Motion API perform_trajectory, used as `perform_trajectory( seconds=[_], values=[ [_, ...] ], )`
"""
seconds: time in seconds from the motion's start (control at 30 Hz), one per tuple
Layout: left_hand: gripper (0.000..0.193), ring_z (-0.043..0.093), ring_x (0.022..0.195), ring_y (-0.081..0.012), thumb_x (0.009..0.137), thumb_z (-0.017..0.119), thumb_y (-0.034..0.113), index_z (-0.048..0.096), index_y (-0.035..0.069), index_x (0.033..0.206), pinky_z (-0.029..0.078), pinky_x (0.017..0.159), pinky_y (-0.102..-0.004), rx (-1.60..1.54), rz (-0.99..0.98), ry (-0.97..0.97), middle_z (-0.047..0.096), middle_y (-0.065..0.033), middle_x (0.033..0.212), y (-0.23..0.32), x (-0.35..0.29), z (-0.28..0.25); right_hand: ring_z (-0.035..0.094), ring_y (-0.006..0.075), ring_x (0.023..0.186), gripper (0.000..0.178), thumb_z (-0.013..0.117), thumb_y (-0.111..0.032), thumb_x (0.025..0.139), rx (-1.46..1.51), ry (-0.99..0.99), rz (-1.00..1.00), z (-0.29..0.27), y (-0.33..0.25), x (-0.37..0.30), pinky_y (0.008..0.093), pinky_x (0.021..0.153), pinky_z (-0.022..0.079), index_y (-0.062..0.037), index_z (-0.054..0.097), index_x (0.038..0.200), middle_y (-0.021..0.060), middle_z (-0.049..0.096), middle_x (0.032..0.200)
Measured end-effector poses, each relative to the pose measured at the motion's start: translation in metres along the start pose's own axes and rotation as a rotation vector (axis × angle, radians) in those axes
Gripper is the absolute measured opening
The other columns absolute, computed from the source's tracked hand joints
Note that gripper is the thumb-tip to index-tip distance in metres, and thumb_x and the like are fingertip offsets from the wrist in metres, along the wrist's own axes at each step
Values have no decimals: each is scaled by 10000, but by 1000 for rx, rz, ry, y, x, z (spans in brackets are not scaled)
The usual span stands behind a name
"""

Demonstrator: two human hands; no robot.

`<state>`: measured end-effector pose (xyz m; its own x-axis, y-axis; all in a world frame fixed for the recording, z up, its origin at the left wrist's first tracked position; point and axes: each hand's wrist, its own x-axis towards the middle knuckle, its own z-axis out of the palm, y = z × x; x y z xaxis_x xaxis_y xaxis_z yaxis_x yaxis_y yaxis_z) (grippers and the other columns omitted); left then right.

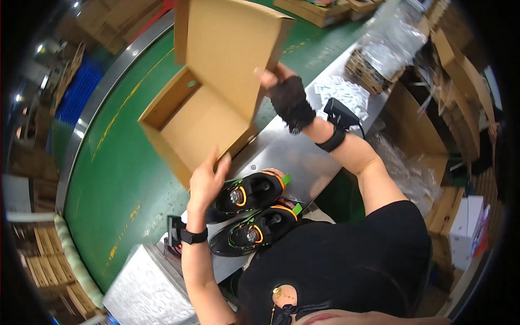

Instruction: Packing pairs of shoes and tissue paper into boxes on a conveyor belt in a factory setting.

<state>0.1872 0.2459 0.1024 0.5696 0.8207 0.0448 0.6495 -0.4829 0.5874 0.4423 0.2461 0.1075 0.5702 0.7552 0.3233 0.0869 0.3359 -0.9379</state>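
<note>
An open brown cardboard shoebox [203,127] is tilted between my hands, its hinged lid raised on the far side and nothing inside. Bare, my left hand [207,181] grips the near wall, thumb over the rim. In a black fingerless glove, my right hand [288,97] holds the right edge of the lid, some fingers hidden behind it. A pair of black shoes with orange and green trim lies close to my body on the metal ledge: one shoe [246,195] beside the other shoe [253,230]. Neither hand touches them.
A green belt [124,184] curves past the metal ledge [281,146]. Small white packets [341,93] are heaped to the right, near a crate with clear plastic [392,40]. A white paper stack [149,287] stands lower left. Cardboard boxes [311,11] sit at the far side.
</note>
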Motion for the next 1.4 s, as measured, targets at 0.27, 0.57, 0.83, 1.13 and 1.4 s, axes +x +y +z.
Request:
perform_trajectory(
  seconds=[0.27, 0.57, 0.83, 1.13, 1.4],
  values=[
    [290, 589, 761, -355, 854, 485, 314, 612, 79, 967, 457, 672, -406, 140, -32, 0, 614, -169, 788, -19, -4, -1, 614, 200, 779, 302, 571, -305, 800, -721, -1, 162, -166, 44, -22, 309, 718, 469, -31, 631, 910, 124, 641, 777],
    [321, 583, 909, -194, 834, 563, 136, 523, -22, 1110, 446, 804, -288, -354, -69, 72, 601, -151, 1002, -28, -39, -20, 585, 304, 620, 103, 496, -113, 767, -1400, -296, -225, -149, 72, -108, 395, 531, 480, -43, 507, 842, 138, 513, 782],
    [314, 570, 908, -169, 911, 441, 199, 510, -22, 1123, 464, 772, -290, -363, -427, 615, 582, -125, 1023, -111, -200, -141, 577, 296, 749, 255, 552, -182, 766, -1132, -286, -214, -125, 44, -83, 373, 650, 492, -113, 550, 1012, 105, 535, 897],
    [807, 150, 1299, -320, 773, 570, 446, 262, -114, 1266, 143, 1059, -347, 261, -1114, 342, 210, -255, 1363, -224, -416, -137, 553, 313, 658, 111, 539, -48, 688, -937, -765, -366, -72, 51, -112, 392, 554, 473, -66, 568, 794, 121, 523, 748],
    [437, 484, 1058, -351, 806, 527, 380, 578, 11, 1035, 394, 874, -402, 514, -983, 647, 532, -215, 1101, -221, -414, -129, 541, 191, 611, 223, 592, -32, 727, -575, -556, -514, 21, -16, -60, 283, 587, 448, -40, 565, 948, 113, 564, 758]
  ],
)
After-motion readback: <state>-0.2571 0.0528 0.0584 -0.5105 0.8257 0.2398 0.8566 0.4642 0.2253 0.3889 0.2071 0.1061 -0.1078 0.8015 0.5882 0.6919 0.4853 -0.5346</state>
